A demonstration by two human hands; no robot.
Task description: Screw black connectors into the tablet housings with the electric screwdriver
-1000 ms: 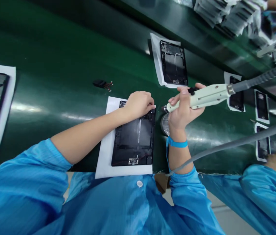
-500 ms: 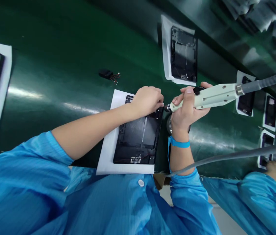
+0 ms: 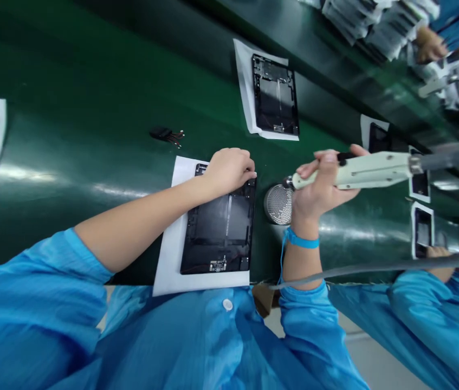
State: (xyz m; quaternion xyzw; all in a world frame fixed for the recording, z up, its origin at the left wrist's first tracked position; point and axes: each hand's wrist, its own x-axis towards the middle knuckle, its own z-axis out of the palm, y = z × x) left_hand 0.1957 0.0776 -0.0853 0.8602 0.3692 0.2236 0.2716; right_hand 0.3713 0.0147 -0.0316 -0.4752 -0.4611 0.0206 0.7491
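Fingers (image 3: pixel 249 172) of the left hand (image 3: pixel 229 169) curl closed on the black tablet shell (image 3: pixel 219 227), centre frame. Right hand (image 3: pixel 316 192) grips a pale screwdriver (image 3: pixel 371 170) above a mesh dish (image 3: pixel 278 205).

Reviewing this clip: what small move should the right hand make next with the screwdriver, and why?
Probably lower the screwdriver tip into the round mesh dish. The right hand grips the screwdriver with its tip just over the dish's rim, beside the black panel, while the left hand rests curled on the panel's top edge.
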